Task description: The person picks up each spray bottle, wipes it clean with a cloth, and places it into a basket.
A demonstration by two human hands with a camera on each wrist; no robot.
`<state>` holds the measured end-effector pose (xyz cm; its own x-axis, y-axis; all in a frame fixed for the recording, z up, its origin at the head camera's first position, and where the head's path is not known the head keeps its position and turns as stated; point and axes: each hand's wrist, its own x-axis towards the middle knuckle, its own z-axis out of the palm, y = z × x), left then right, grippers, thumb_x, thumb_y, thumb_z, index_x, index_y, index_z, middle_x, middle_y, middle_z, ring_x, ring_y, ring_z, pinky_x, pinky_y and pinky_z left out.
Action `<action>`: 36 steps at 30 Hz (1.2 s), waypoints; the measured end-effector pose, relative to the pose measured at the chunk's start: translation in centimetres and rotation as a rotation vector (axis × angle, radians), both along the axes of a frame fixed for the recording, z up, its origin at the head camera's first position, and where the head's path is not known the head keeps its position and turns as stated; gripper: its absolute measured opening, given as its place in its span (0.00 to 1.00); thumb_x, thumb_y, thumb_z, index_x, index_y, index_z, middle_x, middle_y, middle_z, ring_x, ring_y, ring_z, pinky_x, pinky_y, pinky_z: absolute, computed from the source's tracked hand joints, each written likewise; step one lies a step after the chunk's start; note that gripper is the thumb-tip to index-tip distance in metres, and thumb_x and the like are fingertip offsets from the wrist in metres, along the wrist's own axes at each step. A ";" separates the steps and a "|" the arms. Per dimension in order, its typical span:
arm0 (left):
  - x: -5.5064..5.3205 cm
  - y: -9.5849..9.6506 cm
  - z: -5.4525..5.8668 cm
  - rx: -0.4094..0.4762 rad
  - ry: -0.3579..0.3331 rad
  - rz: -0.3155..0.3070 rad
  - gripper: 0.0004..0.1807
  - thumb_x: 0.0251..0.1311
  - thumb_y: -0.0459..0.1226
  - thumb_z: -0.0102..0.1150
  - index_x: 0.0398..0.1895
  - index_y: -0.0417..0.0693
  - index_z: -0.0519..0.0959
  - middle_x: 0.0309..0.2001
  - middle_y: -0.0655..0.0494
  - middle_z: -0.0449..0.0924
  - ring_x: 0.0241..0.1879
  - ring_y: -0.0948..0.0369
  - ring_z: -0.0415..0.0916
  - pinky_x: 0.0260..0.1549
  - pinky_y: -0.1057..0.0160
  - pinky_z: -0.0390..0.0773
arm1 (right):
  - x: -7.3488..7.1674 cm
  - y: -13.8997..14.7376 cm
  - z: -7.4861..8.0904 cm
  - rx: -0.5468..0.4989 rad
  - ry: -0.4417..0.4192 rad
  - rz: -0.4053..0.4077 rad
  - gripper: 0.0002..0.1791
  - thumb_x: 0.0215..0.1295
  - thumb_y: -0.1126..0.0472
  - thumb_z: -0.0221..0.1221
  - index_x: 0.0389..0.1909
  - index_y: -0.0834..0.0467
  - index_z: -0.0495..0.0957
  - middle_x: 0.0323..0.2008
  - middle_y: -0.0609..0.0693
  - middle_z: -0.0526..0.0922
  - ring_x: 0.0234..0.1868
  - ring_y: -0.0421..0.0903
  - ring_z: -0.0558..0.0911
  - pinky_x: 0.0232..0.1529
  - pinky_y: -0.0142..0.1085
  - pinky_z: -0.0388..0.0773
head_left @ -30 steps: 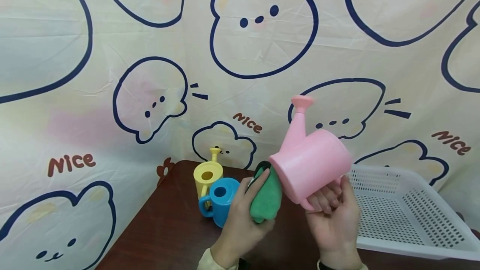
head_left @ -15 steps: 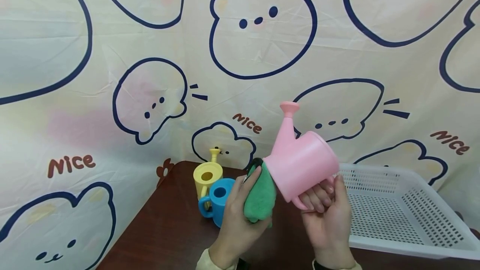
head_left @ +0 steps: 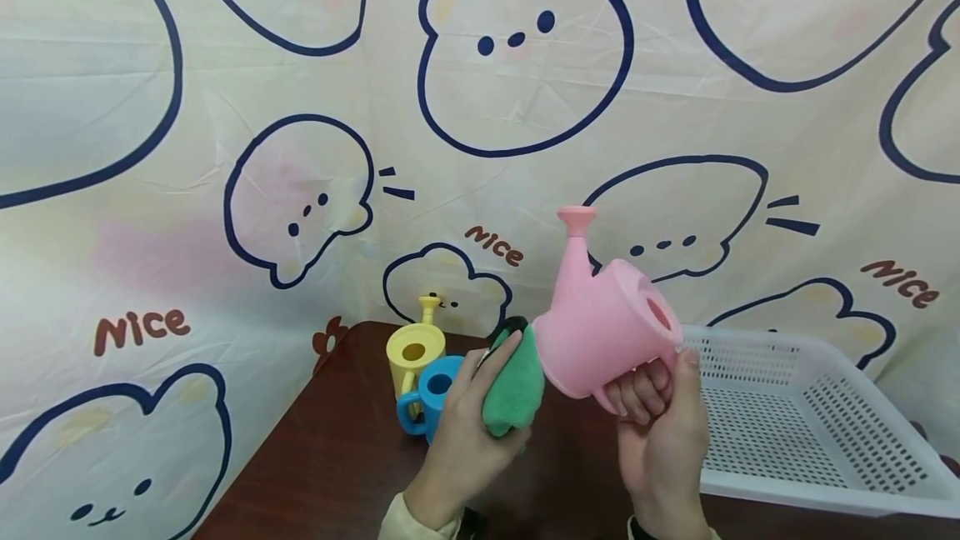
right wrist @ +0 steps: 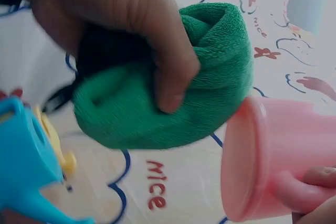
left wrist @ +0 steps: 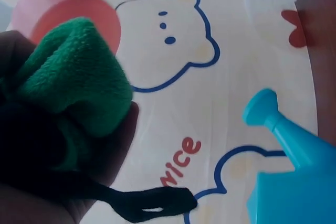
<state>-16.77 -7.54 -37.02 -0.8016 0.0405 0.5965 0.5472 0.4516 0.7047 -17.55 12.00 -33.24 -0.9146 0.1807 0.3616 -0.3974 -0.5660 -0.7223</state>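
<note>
My left hand [head_left: 468, 432] grips a folded green cloth [head_left: 516, 386] together with something black. A black strip [left wrist: 152, 203] with a slot sticks out of that grip in the left wrist view. A pink watering can [head_left: 603, 327] is held up by its handle in my right hand [head_left: 663, 432]. It is tilted, with its spout pointing up and its red-lined top opening facing right. Where the two hands meet, the cloth sits right at the can's base, as the right wrist view also shows. Behind my left hand stands a blue watering can [head_left: 435, 386], partly hidden.
A yellow watering can [head_left: 408, 348] stands upright behind the blue one on the dark brown table [head_left: 322, 448]. To the right lies a white perforated basket [head_left: 825, 482]. A cloth backdrop [head_left: 517, 207] with cartoon bears rises behind the table.
The pink can has shifted left and slightly down, and turned so that its top opening now shows. My left hand with the cloth has moved a little left alongside it.
</note>
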 end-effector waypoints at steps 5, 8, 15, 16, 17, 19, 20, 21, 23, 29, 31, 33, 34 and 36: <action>-0.3 -0.2 0.0 -0.073 -0.028 0.012 0.58 0.42 0.28 0.83 0.77 0.75 0.68 0.59 0.56 0.76 0.55 0.63 0.76 0.51 0.55 0.83 | 0.3 -0.7 -0.2 0.180 0.030 -0.150 0.27 0.87 0.53 0.42 0.22 0.60 0.60 0.17 0.51 0.54 0.18 0.49 0.55 0.23 0.42 0.55; -0.4 -0.3 0.0 -0.097 -0.033 0.013 0.56 0.43 0.29 0.82 0.77 0.74 0.69 0.59 0.54 0.76 0.54 0.62 0.77 0.50 0.56 0.83 | 0.4 -1.1 -0.3 0.288 0.000 -0.199 0.27 0.86 0.57 0.45 0.20 0.63 0.62 0.16 0.52 0.56 0.18 0.49 0.57 0.22 0.39 0.59; -0.2 -0.4 0.2 -0.037 -0.062 0.004 0.58 0.42 0.28 0.81 0.78 0.74 0.67 0.61 0.56 0.75 0.58 0.61 0.74 0.53 0.52 0.83 | 0.5 -1.7 -0.5 0.535 -0.077 -0.230 0.27 0.84 0.57 0.51 0.20 0.66 0.65 0.14 0.51 0.60 0.18 0.45 0.63 0.19 0.35 0.61; -0.2 -0.4 0.2 -0.029 -0.064 0.004 0.58 0.42 0.28 0.81 0.78 0.74 0.67 0.61 0.56 0.75 0.58 0.61 0.74 0.53 0.52 0.83 | 0.4 -1.7 -0.5 0.550 -0.074 -0.224 0.27 0.84 0.57 0.51 0.20 0.66 0.65 0.14 0.51 0.60 0.17 0.44 0.62 0.18 0.35 0.61; -0.2 -0.4 0.2 -0.024 -0.065 0.005 0.59 0.41 0.28 0.81 0.78 0.75 0.67 0.61 0.56 0.75 0.58 0.61 0.73 0.53 0.51 0.83 | 0.4 -1.8 -0.6 0.563 -0.072 -0.221 0.27 0.84 0.57 0.51 0.20 0.65 0.65 0.14 0.51 0.61 0.17 0.43 0.62 0.18 0.33 0.61; -0.2 -0.5 0.2 -0.015 -0.070 0.007 0.59 0.41 0.28 0.81 0.78 0.75 0.67 0.60 0.57 0.75 0.58 0.61 0.73 0.53 0.51 0.82 | 0.4 -1.9 -0.6 0.587 -0.069 -0.224 0.27 0.83 0.58 0.52 0.20 0.65 0.65 0.14 0.50 0.61 0.18 0.43 0.62 0.18 0.33 0.61; -0.2 -0.5 0.2 -0.012 -0.074 0.009 0.59 0.41 0.28 0.81 0.78 0.75 0.67 0.60 0.57 0.75 0.58 0.61 0.73 0.53 0.51 0.82 | 0.4 -1.9 -0.7 0.603 -0.069 -0.229 0.27 0.83 0.58 0.52 0.20 0.65 0.66 0.14 0.50 0.61 0.18 0.42 0.63 0.18 0.32 0.61; -0.2 -0.5 0.2 -0.010 -0.077 0.010 0.59 0.41 0.28 0.81 0.78 0.74 0.66 0.60 0.57 0.75 0.58 0.60 0.73 0.53 0.51 0.82 | 0.4 -2.0 -0.7 0.619 -0.069 -0.237 0.27 0.83 0.58 0.52 0.20 0.65 0.66 0.14 0.50 0.62 0.18 0.42 0.63 0.18 0.32 0.61; -0.3 -0.5 0.2 -0.006 -0.077 0.015 0.59 0.41 0.27 0.81 0.79 0.73 0.66 0.59 0.56 0.76 0.58 0.60 0.73 0.53 0.50 0.82 | 0.3 -1.9 -0.8 0.660 -0.070 -0.256 0.25 0.82 0.59 0.53 0.20 0.66 0.68 0.14 0.49 0.63 0.18 0.43 0.64 0.18 0.32 0.61; -0.4 -0.5 0.1 -0.023 -0.045 0.037 0.58 0.41 0.27 0.82 0.78 0.71 0.67 0.59 0.54 0.76 0.58 0.57 0.74 0.53 0.47 0.82 | 0.1 -1.1 -1.1 0.842 -0.089 -0.369 0.22 0.78 0.58 0.59 0.20 0.61 0.72 0.16 0.46 0.61 0.21 0.40 0.64 0.18 0.30 0.58; -0.5 -0.6 0.0 -0.061 -0.035 0.048 0.56 0.43 0.28 0.83 0.77 0.72 0.69 0.59 0.53 0.76 0.58 0.56 0.75 0.53 0.47 0.83 | 0.0 -0.7 -1.2 0.897 -0.076 -0.427 0.21 0.75 0.59 0.63 0.19 0.58 0.75 0.15 0.45 0.61 0.21 0.39 0.63 0.18 0.29 0.57; -0.5 -0.7 0.0 -0.136 -0.029 0.063 0.55 0.44 0.30 0.84 0.76 0.74 0.70 0.60 0.52 0.76 0.58 0.55 0.77 0.53 0.47 0.85 | -0.2 -0.3 -1.2 0.948 -0.041 -0.475 0.19 0.72 0.60 0.66 0.19 0.57 0.78 0.14 0.44 0.62 0.20 0.38 0.64 0.17 0.28 0.59; -0.6 -0.8 -0.1 -0.182 -0.027 0.070 0.54 0.44 0.31 0.84 0.76 0.75 0.71 0.60 0.52 0.76 0.58 0.54 0.77 0.53 0.47 0.86 | -0.2 -0.1 -1.2 0.976 -0.021 -0.495 0.18 0.71 0.60 0.67 0.19 0.56 0.79 0.14 0.44 0.62 0.20 0.38 0.64 0.17 0.28 0.60; -0.7 -0.9 -0.2 -0.282 -0.026 0.084 0.53 0.44 0.34 0.86 0.75 0.76 0.71 0.61 0.51 0.77 0.56 0.54 0.79 0.52 0.47 0.87 | -0.3 0.3 -1.1 1.046 0.022 -0.535 0.17 0.69 0.60 0.69 0.19 0.54 0.80 0.13 0.43 0.64 0.19 0.36 0.65 0.17 0.28 0.62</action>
<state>-17.43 -8.46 -37.23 -0.8238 0.1348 0.5506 0.4835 0.6742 0.5584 -17.80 12.26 -34.37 -0.8042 0.1457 0.5762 -0.4228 0.5412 -0.7269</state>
